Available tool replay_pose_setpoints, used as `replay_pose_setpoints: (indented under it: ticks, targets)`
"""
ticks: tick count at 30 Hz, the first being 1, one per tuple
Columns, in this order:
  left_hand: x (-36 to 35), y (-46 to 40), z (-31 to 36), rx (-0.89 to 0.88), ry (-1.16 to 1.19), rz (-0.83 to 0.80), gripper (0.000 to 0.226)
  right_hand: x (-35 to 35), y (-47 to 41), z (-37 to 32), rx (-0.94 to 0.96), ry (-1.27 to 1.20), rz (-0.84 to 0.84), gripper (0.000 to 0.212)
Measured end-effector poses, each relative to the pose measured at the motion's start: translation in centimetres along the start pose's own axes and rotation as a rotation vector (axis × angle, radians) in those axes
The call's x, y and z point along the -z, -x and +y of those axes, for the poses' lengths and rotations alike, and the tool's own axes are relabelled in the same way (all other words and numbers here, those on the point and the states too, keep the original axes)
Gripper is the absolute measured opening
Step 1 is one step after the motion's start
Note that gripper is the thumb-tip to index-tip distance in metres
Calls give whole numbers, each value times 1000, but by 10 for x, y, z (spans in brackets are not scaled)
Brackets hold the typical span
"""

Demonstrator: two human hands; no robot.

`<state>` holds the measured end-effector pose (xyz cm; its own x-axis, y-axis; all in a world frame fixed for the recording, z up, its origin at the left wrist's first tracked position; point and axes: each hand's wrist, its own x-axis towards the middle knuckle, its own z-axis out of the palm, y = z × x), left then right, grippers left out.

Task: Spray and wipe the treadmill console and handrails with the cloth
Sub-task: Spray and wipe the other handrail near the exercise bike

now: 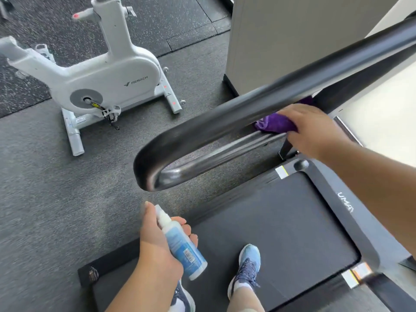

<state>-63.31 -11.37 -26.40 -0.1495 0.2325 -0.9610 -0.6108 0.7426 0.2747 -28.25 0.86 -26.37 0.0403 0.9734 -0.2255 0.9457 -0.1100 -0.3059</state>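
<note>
A thick black handrail (247, 109) of the treadmill curves across the middle of the view, with a thinner grey bar (216, 154) under it. My right hand (310, 129) presses a purple cloth (273, 124) against the lower bar, just below the thick rail. Lower down, my left hand (157, 244) grips a small blue and white spray bottle (182, 244), nozzle pointing up and away, held apart from the rail. The console is out of view.
I stand on the black treadmill belt (281, 221), my blue shoes (247, 269) near its rear end. A white exercise bike (101, 75) stands on the grey rubber floor to the left. A beige pillar (292, 34) rises behind the rail.
</note>
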Motion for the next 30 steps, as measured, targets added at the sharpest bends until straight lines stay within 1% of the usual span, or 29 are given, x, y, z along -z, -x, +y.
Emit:
replay_pose_setpoints:
  ticks: [2, 3, 5, 6, 8, 10, 11, 12, 13, 14, 15, 17, 20, 23, 26, 28, 30]
  targets:
    - [5, 2, -3, 12, 42, -27, 77, -16, 4, -26, -150, -178, 100, 56]
    - [9, 4, -5, 23, 58, -49, 75, -27, 12, -44, -209, -269, 164, 58]
    - [16, 5, -5, 31, 65, -75, 71, -46, 36, -86, -262, -447, 265, 64]
    - [21, 3, -4, 29, 65, -81, 70, -54, 49, -111, -245, -518, 294, 67]
    - [28, 3, 1, 8, 91, -90, 67, -70, 74, -165, -164, -627, 287, 71]
    - [36, 5, 8, -31, 115, -103, 67, -87, 98, -220, -138, -737, 249, 69]
    - [40, 7, 12, -42, 118, -106, 68, -88, 108, -247, -153, -834, 219, 66]
    - [45, 8, 16, -46, 121, -109, 70, -86, 116, -269, -232, -990, 185, 59]
    - [51, 10, 20, -44, 129, -115, 71, -82, 120, -285, -343, -1209, 155, 46]
    - [57, 12, 23, -41, 140, -117, 71, -78, 119, -292, -475, -1445, 148, 33]
    - [64, 14, 27, -35, 154, -118, 70, -76, 117, -291, -592, -1606, 162, 28]
    - [76, 15, 33, -34, 179, -130, 69, -70, 124, -286, -748, -1840, 165, 22]
    - [86, 19, 45, -71, 188, -163, 64, -67, 156, -278, -887, -2111, 201, 38]
    - [93, 24, 60, -121, 193, -164, 63, -79, 176, -258, -1058, -2196, 289, 38]
    - [97, 26, 72, -140, 190, -165, 63, -98, 163, -242, -1251, -2212, 412, 49]
    - [100, 25, 77, -144, 176, -173, 63, -104, 145, -245, -1305, -2221, 413, 53]
    - [100, 25, 78, -150, 169, -189, 64, -107, 122, -253, -1237, -2357, 340, 49]
